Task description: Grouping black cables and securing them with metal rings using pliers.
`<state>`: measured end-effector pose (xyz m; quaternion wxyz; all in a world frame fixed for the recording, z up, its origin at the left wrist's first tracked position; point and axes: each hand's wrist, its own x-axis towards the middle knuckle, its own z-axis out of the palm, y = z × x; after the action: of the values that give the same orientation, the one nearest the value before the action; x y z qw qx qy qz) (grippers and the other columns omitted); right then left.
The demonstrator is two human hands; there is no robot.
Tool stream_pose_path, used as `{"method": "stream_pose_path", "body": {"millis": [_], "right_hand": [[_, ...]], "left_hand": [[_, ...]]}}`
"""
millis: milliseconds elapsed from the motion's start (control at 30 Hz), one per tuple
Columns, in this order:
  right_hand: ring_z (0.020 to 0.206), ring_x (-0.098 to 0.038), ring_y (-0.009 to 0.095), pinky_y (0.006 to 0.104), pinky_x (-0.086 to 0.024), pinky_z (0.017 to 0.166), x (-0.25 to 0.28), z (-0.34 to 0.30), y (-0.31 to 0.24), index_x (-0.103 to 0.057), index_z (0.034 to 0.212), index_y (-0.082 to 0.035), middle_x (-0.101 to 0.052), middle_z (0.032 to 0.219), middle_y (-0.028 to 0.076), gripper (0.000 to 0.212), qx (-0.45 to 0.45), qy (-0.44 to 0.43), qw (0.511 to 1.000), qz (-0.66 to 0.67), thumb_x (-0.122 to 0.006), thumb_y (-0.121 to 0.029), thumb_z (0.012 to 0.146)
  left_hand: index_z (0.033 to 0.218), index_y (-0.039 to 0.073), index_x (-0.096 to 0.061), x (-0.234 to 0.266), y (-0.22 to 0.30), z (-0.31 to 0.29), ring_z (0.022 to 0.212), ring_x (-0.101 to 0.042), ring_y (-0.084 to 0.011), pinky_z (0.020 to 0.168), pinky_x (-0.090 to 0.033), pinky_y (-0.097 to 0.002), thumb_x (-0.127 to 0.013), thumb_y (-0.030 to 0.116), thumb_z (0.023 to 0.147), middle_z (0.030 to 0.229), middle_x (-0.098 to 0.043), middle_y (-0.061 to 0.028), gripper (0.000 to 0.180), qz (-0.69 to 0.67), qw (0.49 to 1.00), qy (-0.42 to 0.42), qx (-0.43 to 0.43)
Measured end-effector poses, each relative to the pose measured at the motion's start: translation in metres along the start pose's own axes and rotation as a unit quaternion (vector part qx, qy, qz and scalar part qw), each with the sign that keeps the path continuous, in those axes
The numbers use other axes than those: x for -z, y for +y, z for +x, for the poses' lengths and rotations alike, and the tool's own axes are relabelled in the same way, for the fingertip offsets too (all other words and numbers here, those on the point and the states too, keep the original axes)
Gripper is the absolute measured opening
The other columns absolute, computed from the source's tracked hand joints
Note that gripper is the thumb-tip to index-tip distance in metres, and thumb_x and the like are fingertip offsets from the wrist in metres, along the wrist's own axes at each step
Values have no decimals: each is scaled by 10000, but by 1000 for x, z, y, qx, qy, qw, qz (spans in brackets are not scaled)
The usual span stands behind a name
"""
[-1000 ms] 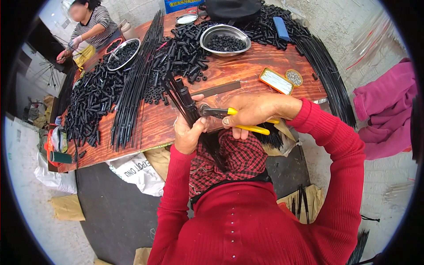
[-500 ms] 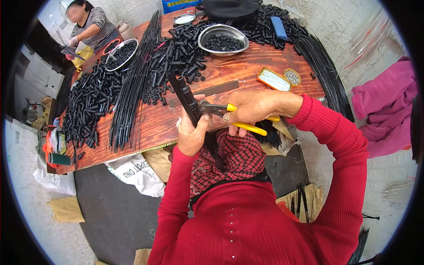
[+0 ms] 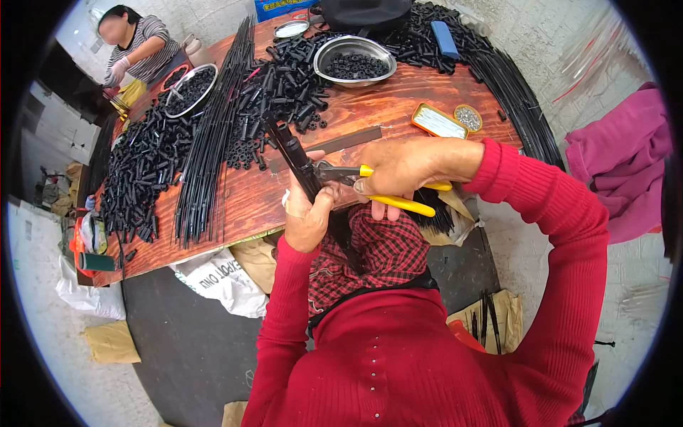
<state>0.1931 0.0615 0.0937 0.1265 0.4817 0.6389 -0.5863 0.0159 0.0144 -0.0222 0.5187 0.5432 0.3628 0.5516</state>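
Note:
My left hand (image 3: 306, 224) is wrapped round a slim black bundle of rods (image 3: 293, 151), upright and slightly tilted, with black tube-like pieces near its upper end. Its lower end runs down over the checked red cloth (image 3: 388, 245) on my lap. Yellow-handled pliers (image 3: 402, 205) are in my right hand (image 3: 405, 167), the handles spread apart. Their metal jaws meet the bundle just above my left thumb; what exactly they grip is too small to make out.
The wooden table (image 3: 377, 110) carries heaps of black plastic tubes (image 3: 135, 178), a sheaf of long black rods (image 3: 210, 149), a metal bowl of small black parts (image 3: 356, 64), a yellow-rimmed tin (image 3: 440, 122) and a round dish (image 3: 467, 118). Another person (image 3: 146, 50) sits at the far left.
The bundle's top has shifted slightly left and my right elbow has swung a little outward. The pliers stay against the bundle. The other person's hands have moved.

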Motion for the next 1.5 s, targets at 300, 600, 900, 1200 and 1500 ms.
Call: {"method": "stream_pose_path", "body": {"millis": [300, 600, 900, 1200, 1500], "right_hand": [[624, -682, 196, 334, -570, 545, -11, -5, -9, -551, 1059, 99, -695, 823, 155, 305, 19, 64, 997, -38, -413, -135, 921], [578, -664, 180, 305, -547, 522, -15, 0, -10, -577, 952, 112, -681, 738, 146, 361, 75, 63, 991, -87, -447, -224, 971], [618, -667, 188, 310, -566, 533, -12, 1, -4, -498, 1142, 82, -671, 856, 177, 317, 69, -2, 997, 43, -464, -157, 937], [621, -673, 190, 310, -565, 568, -15, -5, -10, -500, 1114, 102, -681, 818, 163, 291, 64, 53, 996, -37, -413, -131, 964], [580, -669, 182, 318, -555, 529, -19, 5, -3, -262, 1451, -57, -671, 725, 134, 511, 90, 79, 985, -124, -431, -139, 976]], "left_hand": [[1318, 32, -369, 3, -5, 2, 661, -496, -70, 600, -429, -208, -432, -63, 822, 776, -536, -32, 509, 19, 999, 25, -36], [1295, 38, -402, 13, -4, 1, 749, -517, -59, 672, -442, -206, -470, -54, 824, 885, -567, -20, 485, 12, 1000, 20, 4], [1311, 44, -381, 13, -5, 1, 754, -517, -59, 660, -446, -208, -459, -72, 828, 909, -569, -19, 503, -89, 996, -15, 17], [1297, 14, -408, 3, 3, 2, 650, -498, -65, 587, -419, -206, -452, -66, 788, 796, -547, -11, 517, -59, 998, -2, 11], [1258, 30, -450, -2, 3, 1, 657, -504, -58, 601, -429, -213, -466, -61, 790, 790, -549, 7, 477, 17, 999, 21, -31]]}}
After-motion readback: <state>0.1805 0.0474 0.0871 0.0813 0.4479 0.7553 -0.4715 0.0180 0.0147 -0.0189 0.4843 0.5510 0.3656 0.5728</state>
